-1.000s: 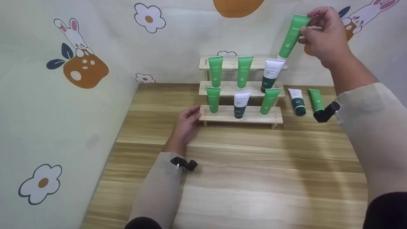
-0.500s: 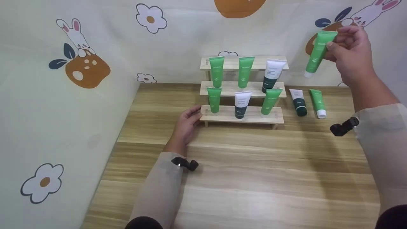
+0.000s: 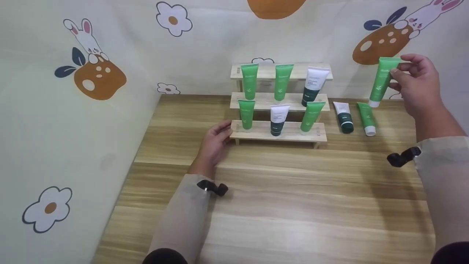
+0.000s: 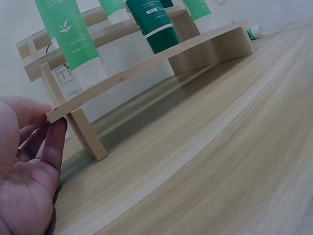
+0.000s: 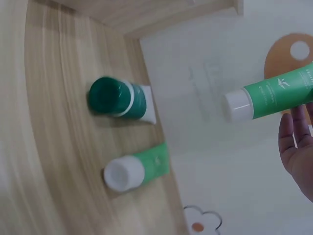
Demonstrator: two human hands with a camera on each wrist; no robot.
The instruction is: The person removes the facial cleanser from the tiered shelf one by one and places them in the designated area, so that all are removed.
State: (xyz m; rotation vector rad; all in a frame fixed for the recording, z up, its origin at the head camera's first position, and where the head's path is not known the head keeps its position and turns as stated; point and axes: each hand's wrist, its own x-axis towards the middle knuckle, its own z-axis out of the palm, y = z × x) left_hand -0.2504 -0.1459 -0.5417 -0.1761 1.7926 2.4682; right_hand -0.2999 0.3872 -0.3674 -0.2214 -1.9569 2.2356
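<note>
My right hand (image 3: 421,86) pinches a green squeeze tube (image 3: 383,80) near its crimped end, white cap downward, in the air right of the rack. The right wrist view shows that green tube (image 5: 279,93) off the table. At the left end of the lowest step, my left hand (image 3: 214,143) grips the three-step wooden rack (image 3: 293,136); in the left wrist view the thumb lies on the board's edge and fingers curl beneath it. Standing on the two lower steps are several tubes, green ones like the green tube (image 3: 249,82) and white-and-dark-green ones like the white tube (image 3: 280,119).
Right of the rack, a white-and-dark-green tube (image 3: 343,118) and another green tube (image 3: 366,119) lie on the wooden table (image 3: 293,205). A printed cloth (image 3: 205,55) hangs behind and along the left side. The top step (image 3: 267,72) bears no tube.
My right hand has carried the green tube from above the rack's top right end rightward and down, beyond the rack. My left hand stays on the lowest step.
</note>
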